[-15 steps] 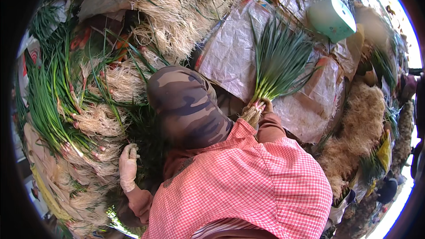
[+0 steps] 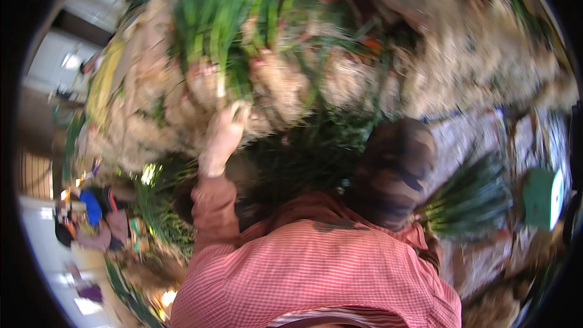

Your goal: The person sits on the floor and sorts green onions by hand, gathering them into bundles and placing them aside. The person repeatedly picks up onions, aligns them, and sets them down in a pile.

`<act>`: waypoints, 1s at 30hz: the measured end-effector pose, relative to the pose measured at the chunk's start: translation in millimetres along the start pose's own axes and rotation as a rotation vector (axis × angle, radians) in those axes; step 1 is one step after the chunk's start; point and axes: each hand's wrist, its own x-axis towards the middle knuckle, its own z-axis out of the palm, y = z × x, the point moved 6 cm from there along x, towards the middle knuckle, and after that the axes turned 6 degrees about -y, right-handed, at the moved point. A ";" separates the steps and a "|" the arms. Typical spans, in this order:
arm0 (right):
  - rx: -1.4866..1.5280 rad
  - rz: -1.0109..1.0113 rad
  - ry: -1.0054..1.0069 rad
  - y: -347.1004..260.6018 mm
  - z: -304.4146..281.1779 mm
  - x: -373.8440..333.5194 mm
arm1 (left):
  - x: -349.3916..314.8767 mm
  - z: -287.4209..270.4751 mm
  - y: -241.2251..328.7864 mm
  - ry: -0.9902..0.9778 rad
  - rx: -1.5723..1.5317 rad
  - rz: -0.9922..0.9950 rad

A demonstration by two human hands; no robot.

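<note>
Scallions [image 2: 212, 18] heaped beyond the left hand [image 2: 225, 133]

Checked pink shirt [image 2: 316, 261] spreads nearest the viewer, between the arms. Pale roots [image 2: 486, 54] lie far to the left hand's right, beyond a whitish sheet [image 2: 464, 136]. A camouflage knee [image 2: 395, 170] stands between that hand and a leafy bunch [image 2: 473, 197], which lies on the sheet with its leaves toward a green tub [image 2: 540, 197]. The right hand is hidden around the bunch's base; its grip cannot be told. The gloved left hand has its fingers bent just beside a white stalk [image 2: 220, 85]; blur hides whether it pinches it.
</note>
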 end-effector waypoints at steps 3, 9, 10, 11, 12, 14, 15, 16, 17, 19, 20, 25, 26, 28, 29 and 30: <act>-0.559 -0.156 0.003 69.7 -69.0 -33.4 | 39.4 -32.6 -14.6 0.201 -0.244 -0.229; 0.033 -0.204 0.862 -69.7 -509.8 -37.0 | 130.0 1.5 0.6 0.067 -0.024 -0.400; 0.549 -0.456 0.846 -121.6 -558.0 -39.8 | 136.5 3.1 1.5 0.083 -0.029 -0.402; 0.961 -0.594 0.764 -169.5 -602.3 -34.8 | 136.9 11.2 -4.6 -0.057 -0.200 -0.398; 0.922 -0.740 0.747 -228.4 -627.2 -40.9 | 128.5 8.4 -8.1 0.052 -0.165 -0.350; 0.875 -0.888 0.505 -324.5 -647.8 -47.2 | 111.5 11.0 -20.9 0.113 -0.041 -0.283; 0.843 -0.881 0.442 -361.2 -647.3 -45.8 | 104.1 7.0 -28.3 0.198 0.028 -0.241; 0.840 -0.898 0.362 -393.3 -641.3 -41.4 | 96.5 5.7 -35.9 0.251 0.076 -0.196; 0.786 -0.947 0.316 -417.7 -633.9 -40.1 | 92.1 3.1 -48.5 0.317 -0.054 -0.235; 0.755 -0.927 0.274 -446.9 -617.5 -28.7 | 79.4 -21.2 -37.6 0.738 0.313 -0.032; 0.765 -0.870 0.272 -454.4 -607.9 -21.8 | 79.6 -27.1 -32.2 0.778 0.491 -0.031; 1.240 -0.937 0.097 -477.8 -583.1 -10.8 | 84.3 -51.6 -20.3 0.294 -0.128 -0.322; 1.214 -0.944 0.097 -477.8 -582.2 -14.9 | 73.7 -60.3 -10.5 0.415 -0.384 -0.292; 1.334 -1.043 -0.025 -487.3 -573.8 -25.7 | 47.5 -55.1 11.9 0.501 -0.712 -0.121; 1.408 -1.010 -0.199 -495.3 -561.1 -28.1 | 42.6 -30.4 19.8 0.329 -0.898 -0.140; 1.498 -1.028 -0.370 -503.2 -549.7 -33.3 | 37.9 -6.6 28.0 0.222 -1.072 -0.120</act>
